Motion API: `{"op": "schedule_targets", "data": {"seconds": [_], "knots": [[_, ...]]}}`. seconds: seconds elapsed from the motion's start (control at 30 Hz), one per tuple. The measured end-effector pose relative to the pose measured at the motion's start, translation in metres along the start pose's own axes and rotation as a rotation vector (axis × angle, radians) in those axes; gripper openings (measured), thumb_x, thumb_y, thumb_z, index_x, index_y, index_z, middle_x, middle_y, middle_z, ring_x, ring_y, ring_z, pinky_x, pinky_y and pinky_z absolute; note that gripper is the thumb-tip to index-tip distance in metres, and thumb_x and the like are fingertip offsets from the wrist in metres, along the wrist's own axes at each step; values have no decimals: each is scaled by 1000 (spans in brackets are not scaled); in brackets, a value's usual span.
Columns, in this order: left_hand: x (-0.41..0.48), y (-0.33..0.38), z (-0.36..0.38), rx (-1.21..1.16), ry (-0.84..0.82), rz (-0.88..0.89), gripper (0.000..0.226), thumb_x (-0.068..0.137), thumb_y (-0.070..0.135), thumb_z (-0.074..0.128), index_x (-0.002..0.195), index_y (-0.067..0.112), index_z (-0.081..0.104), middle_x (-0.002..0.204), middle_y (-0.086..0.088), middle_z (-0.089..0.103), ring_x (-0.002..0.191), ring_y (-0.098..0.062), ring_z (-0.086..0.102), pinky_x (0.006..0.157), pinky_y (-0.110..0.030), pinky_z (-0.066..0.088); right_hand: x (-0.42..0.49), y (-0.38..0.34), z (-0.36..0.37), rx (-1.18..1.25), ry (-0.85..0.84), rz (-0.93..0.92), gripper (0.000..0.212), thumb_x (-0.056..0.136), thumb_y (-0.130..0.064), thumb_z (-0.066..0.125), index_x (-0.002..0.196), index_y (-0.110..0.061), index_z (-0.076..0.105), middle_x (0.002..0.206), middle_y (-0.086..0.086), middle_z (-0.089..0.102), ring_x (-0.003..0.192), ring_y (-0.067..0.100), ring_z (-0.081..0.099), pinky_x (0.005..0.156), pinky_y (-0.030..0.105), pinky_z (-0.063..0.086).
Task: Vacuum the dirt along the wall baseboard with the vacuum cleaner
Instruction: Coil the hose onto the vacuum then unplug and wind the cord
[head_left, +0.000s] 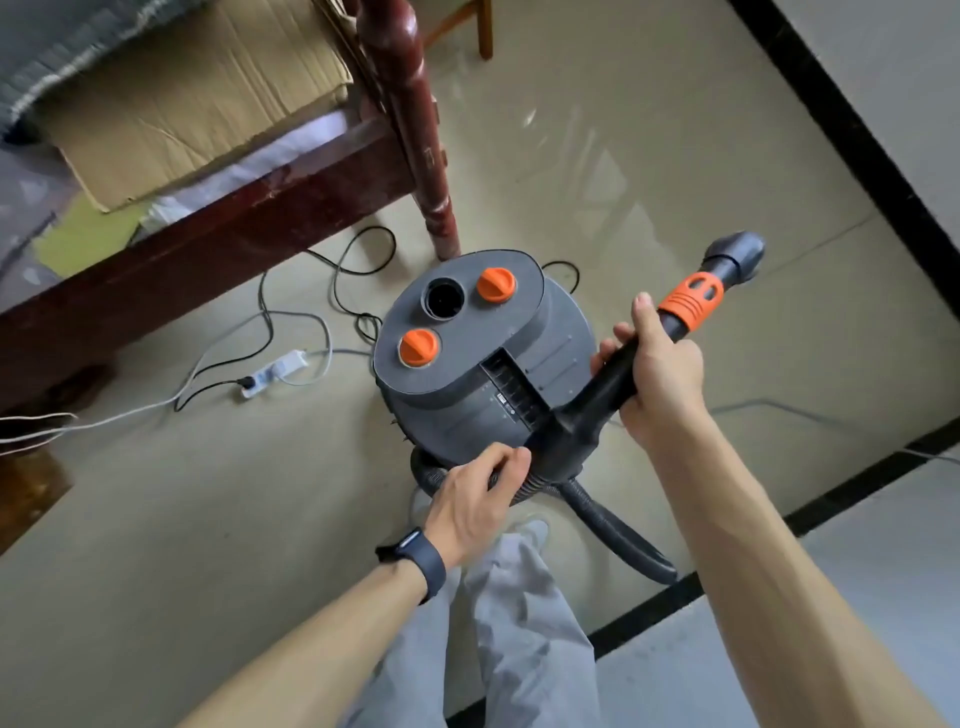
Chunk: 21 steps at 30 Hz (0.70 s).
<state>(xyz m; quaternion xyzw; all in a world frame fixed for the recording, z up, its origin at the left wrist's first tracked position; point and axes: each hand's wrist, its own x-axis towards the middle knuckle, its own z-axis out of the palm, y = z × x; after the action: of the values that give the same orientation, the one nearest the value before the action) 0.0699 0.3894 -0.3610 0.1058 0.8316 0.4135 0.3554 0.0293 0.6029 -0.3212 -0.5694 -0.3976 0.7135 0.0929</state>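
Black wand (592, 400) aslant toward far-right baseboard (852, 135); right grip (657, 374) wrapped round it, left grip (478, 499) seemingly pinching hose (618, 530).

There is one vacuum cleaner (467, 410), and its lid carries two orange knobs (496, 285) (418, 347) and one open round port (444, 299); one black wand (597, 395) with one orange collar (691, 300) and one ribbed hose (618, 535) go with it. Two hands show, one left hand (475, 501) wearing one dark wristwatch (415, 553) and one right hand (657, 374). Around them are one white power strip (272, 373), at least two cables, one black cable (340, 270) and one pale cable (130, 413), one cardboard box (182, 104), one turned bed post (415, 130) and two black baseboard strips (852, 140) (857, 480).
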Motion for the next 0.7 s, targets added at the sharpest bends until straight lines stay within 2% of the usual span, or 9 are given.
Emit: {"op": "schedule_targets", "data": {"seconds": [0.1,0.17,0.23,0.3,0.37,0.47,0.53,0.6,0.7], "knots": [[-5,15,-2,25,33,-57,73,73,95,29,73,25,51,60,8,60,60,-11,57,65,-39,51,1,-17,11,-5,-86,-3,25,100,-29,68,102,-8,54,97,9,64,65,17,73,68,37,64],[-1,36,-16,-41,59,-57,74,75,93,35,65,22,54,55,4,64,57,-14,62,68,-39,55,-7,-13,14,-278,-126,-91,33,99,-28,67,122,-7,54,109,10,65,92,21,72,97,44,58],[5,58,-39,-59,58,-25,74,77,90,41,60,19,57,51,2,64,50,-13,62,64,-35,54,-21,-7,12,-654,-153,-335,53,102,-22,57,151,-14,41,145,12,50,134,22,50,118,34,35],[7,79,-69,-106,20,-17,74,74,87,51,58,15,57,48,0,62,43,-16,58,52,-29,49,-39,-8,8,-847,-261,-562,53,103,-6,45,153,-23,46,165,11,27,152,20,25,125,32,19],[5,96,-102,-217,-40,-32,71,74,79,61,59,10,60,48,-5,60,40,-21,53,44,-28,44,-51,-18,1,-970,-409,-671,65,86,0,48,144,-27,58,167,9,27,152,26,22,125,38,17],[-1,121,-142,-259,-165,-43,72,72,73,66,67,2,65,53,-13,60,43,-26,52,45,-30,42,-72,-44,5,-1148,-533,-817,74,68,-15,66,142,-24,57,162,9,38,152,32,23,124,47,19],[-6,142,-162,-236,-255,-14,75,72,73,66,73,-2,66,57,-13,61,47,-27,54,46,-29,44,-84,-64,19,-1167,-492,-1055,56,68,-11,74,123,-10,65,135,14,62,133,35,46,111,53,39],[-11,160,-181,-259,-281,74,64,76,67,70,74,4,69,60,-12,63,49,-27,57,49,-30,47,-97,-87,34,-1168,-395,-1217,44,62,-5,67,106,-5,64,102,13,68,97,38,57,84,48,48],[-22,162,-203,-239,-228,197,32,80,53,76,75,21,73,63,-10,66,58,-25,62,62,-35,50,-108,-120,48,-1179,-269,-1238,46,61,1,68,105,-6,62,95,14,68,85,40,56,78,47,47]]}}
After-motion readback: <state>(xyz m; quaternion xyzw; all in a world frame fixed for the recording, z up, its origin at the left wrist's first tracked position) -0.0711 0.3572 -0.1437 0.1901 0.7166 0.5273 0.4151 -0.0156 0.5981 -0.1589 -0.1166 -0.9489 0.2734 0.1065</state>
